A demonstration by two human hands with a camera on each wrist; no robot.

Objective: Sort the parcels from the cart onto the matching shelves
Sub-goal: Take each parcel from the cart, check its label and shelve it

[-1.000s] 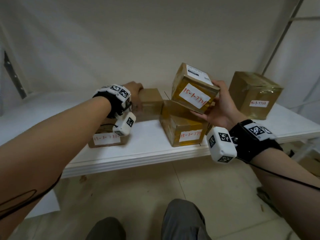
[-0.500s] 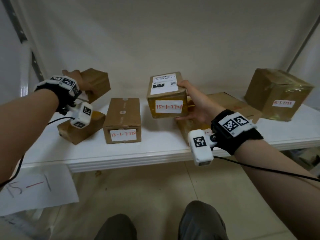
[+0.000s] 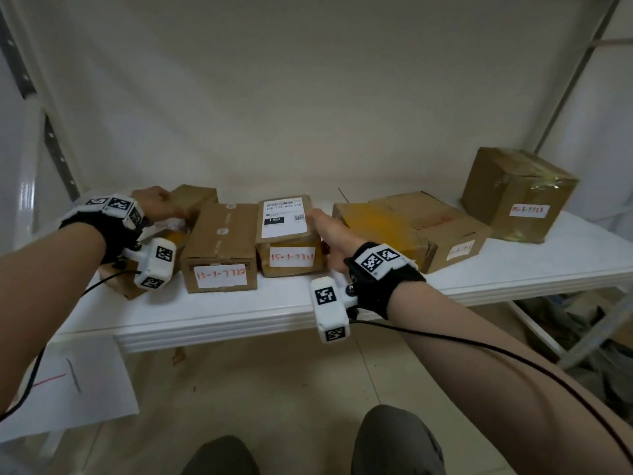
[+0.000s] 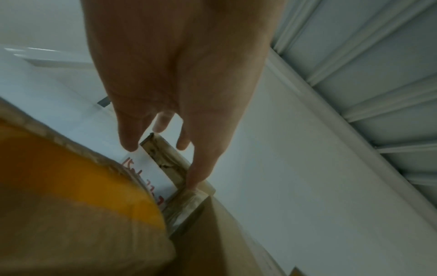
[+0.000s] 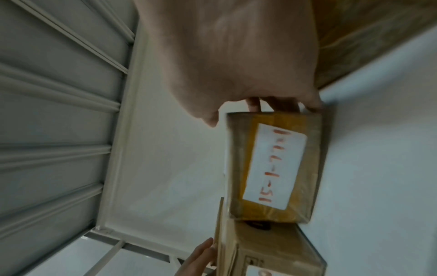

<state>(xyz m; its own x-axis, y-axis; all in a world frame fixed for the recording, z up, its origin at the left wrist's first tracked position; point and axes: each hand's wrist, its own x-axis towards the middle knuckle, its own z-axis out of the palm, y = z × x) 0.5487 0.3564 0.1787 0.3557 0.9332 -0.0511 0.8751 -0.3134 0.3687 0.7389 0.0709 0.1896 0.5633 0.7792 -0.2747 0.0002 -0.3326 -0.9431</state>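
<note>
On the white shelf [image 3: 239,320] stand several brown parcels. My right hand [image 3: 330,234] lies against the right side of the parcel labelled 15-1-7721 [image 3: 291,234], which stands on the shelf; in the right wrist view its thumb is off this parcel [image 5: 274,168] and the fingers touch its far side. Beside it stands parcel 15-1-7722 [image 3: 219,248]. At the back left my left hand [image 3: 154,204] holds a small parcel [image 3: 193,200] over a yellow-taped box [image 3: 126,282]. The left wrist view shows fingers [image 4: 198,173] straddling that small parcel [image 4: 165,162].
Two flat boxes [image 3: 383,228] [image 3: 445,231] and a tall taped box [image 3: 517,193] fill the shelf's right half. A perforated upright [image 3: 58,156] stands at left. A paper sheet [image 3: 68,382] lies on the floor, and clutter [image 3: 582,320] sits under the shelf's right end.
My right hand has brought parcel 15-1-7721 down onto the shelf beside 15-1-7722 and loosened its grip. My left hand has lowered the small parcel toward the back-left box.
</note>
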